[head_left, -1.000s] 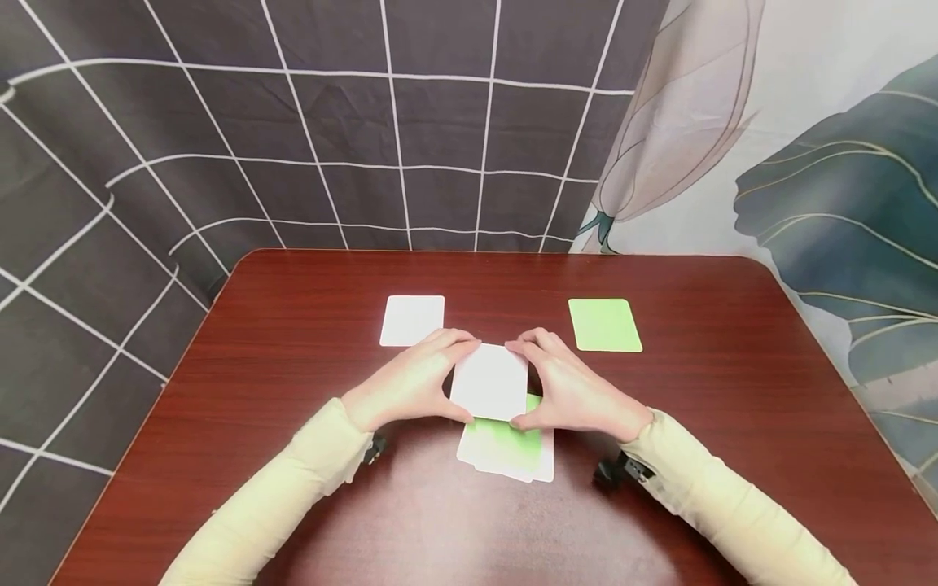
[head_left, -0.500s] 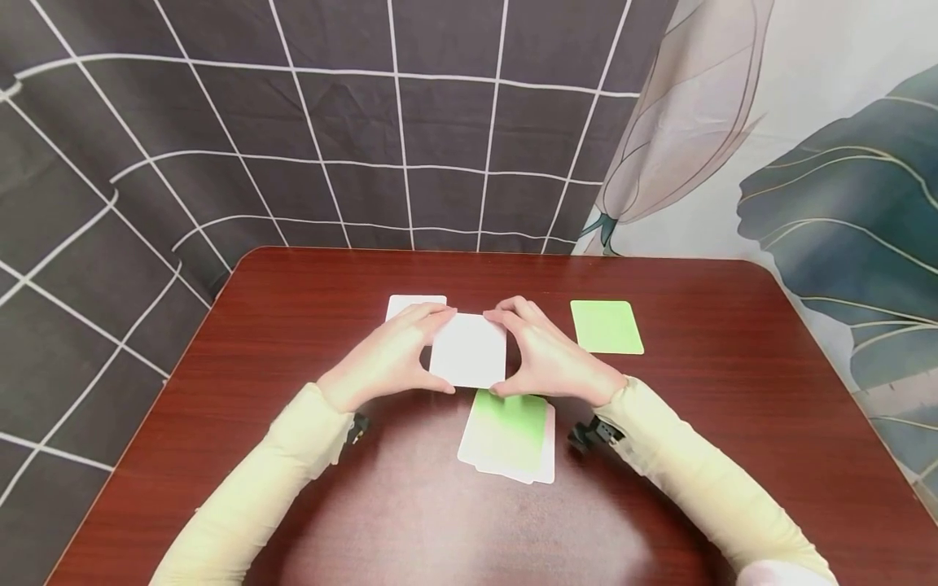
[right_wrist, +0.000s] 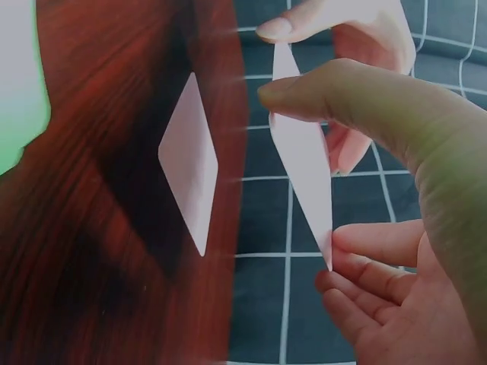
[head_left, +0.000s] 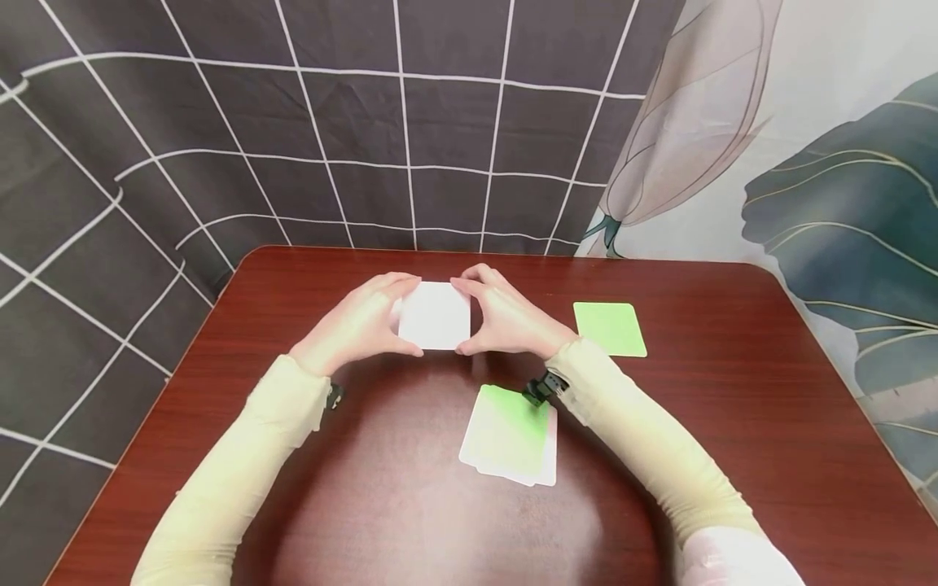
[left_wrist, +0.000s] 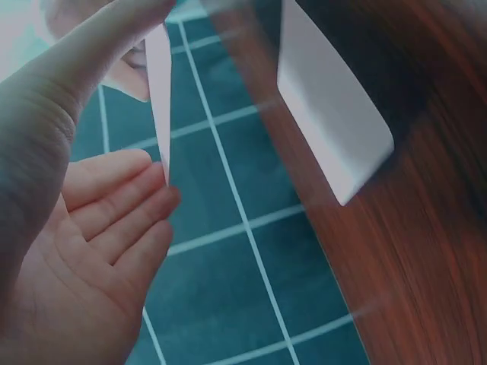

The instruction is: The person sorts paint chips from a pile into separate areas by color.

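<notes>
Both hands hold one white card up off the desk, near the middle of the far edge. The left hand pinches the card's left side, thumb at the near corner and fingers along the far corner; the right hand pinches the right side the same way. So each grip is closed on the same card, which stands between the two palms with its blank face towards the person.

In the left wrist view the held card shows edge-on as a thin pale strip between the thumb above and the curled fingers below. The right wrist view gives the same card as a narrow sliver, with the right thumb pressing its upper part and the fingertips at its lower corner; the left hand's fingers show beyond it.

Under the raised card, a second white card lies flat on the desk near the far edge; the head view hides nearly all of it behind the held card. A green card lies flat towards the far right corner, well apart from the hands. Nearer the person, about midway across the desk, sits a small loose stack of cards with a green card on top and white edges showing underneath. A dark checked cloth hangs behind the desk.
</notes>
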Action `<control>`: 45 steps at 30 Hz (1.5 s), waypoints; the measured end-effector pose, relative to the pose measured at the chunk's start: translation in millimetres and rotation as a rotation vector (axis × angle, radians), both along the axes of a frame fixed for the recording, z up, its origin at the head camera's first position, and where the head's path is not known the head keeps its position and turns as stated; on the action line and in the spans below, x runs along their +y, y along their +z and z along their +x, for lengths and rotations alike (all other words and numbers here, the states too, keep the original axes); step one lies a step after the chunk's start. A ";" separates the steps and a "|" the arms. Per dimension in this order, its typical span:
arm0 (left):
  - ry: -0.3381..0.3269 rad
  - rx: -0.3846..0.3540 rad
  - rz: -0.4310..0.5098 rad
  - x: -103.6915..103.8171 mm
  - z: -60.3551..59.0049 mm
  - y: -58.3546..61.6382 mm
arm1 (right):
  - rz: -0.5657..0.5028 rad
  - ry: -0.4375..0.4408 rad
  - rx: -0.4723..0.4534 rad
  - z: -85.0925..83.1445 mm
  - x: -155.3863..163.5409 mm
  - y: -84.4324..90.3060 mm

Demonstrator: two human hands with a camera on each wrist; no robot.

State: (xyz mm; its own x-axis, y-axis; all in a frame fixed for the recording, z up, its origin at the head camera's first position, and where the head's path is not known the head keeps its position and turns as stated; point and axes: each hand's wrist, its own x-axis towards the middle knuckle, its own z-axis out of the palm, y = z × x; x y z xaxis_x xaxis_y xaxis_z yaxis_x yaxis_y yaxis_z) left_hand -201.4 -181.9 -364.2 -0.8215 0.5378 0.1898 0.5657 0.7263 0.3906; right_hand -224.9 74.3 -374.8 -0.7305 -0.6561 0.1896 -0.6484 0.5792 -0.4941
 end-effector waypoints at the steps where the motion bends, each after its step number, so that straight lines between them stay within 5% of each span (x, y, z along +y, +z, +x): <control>1: 0.005 -0.004 0.001 -2.5 -2.5 -0.1 | -0.003 0.002 -0.006 -3.1 -3.1 0.0; 12: 0.063 -0.104 -0.037 -22.1 -25.4 -7.5 | 0.039 0.010 -0.069 -33.2 -33.5 -13.5; 23: 0.063 -0.185 -0.097 -22.0 -41.6 -25.6 | 0.100 -0.002 -0.126 -42.8 -46.8 -36.5; 45: 0.046 -0.270 -0.069 -23.9 -48.0 -39.4 | 0.134 -0.021 -0.184 -44.9 -42.8 -46.8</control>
